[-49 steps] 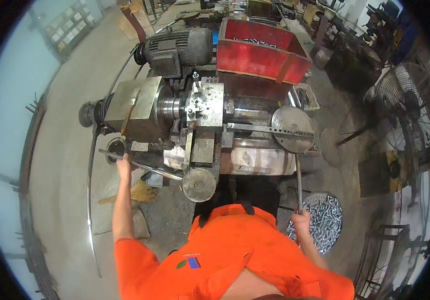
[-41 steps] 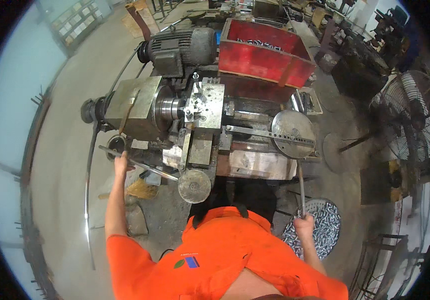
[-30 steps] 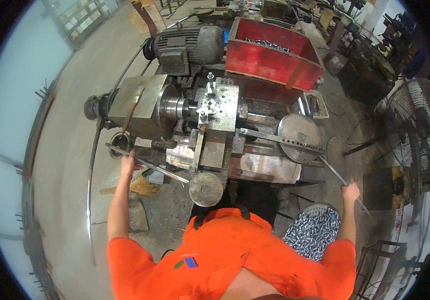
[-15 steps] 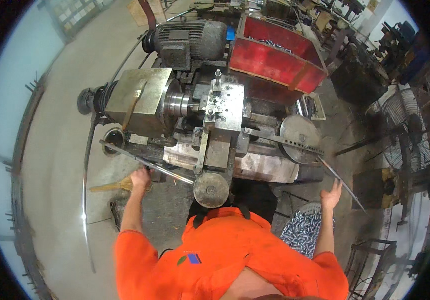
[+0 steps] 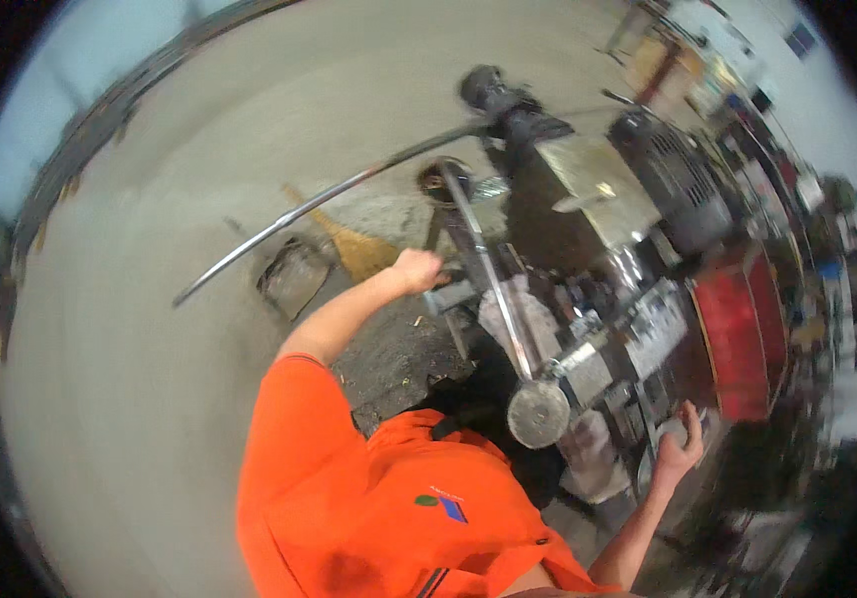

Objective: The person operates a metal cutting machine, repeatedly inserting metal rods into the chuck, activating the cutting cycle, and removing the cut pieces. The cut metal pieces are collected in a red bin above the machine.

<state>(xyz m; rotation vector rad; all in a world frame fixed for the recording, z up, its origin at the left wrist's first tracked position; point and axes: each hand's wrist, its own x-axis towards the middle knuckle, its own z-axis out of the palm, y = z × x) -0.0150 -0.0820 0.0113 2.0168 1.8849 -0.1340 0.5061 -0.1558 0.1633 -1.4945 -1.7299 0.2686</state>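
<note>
The person's left hand, at the centre of the frame, is curled with its fingertips hidden, so whether it holds anything cannot be told. The right hand, lower right, is empty, its fingers spread; its forearm is cut off by the lower edge. Behind it, a round plate is largely covered and, through the blur, probably pale metal. Right of the left hand, one metal lever slants down to one round disc, right of centre. Farther out come one broom and one long bar, upper left of centre, then one motor, upper right, and one red box, right, its contents indistinct.
</note>
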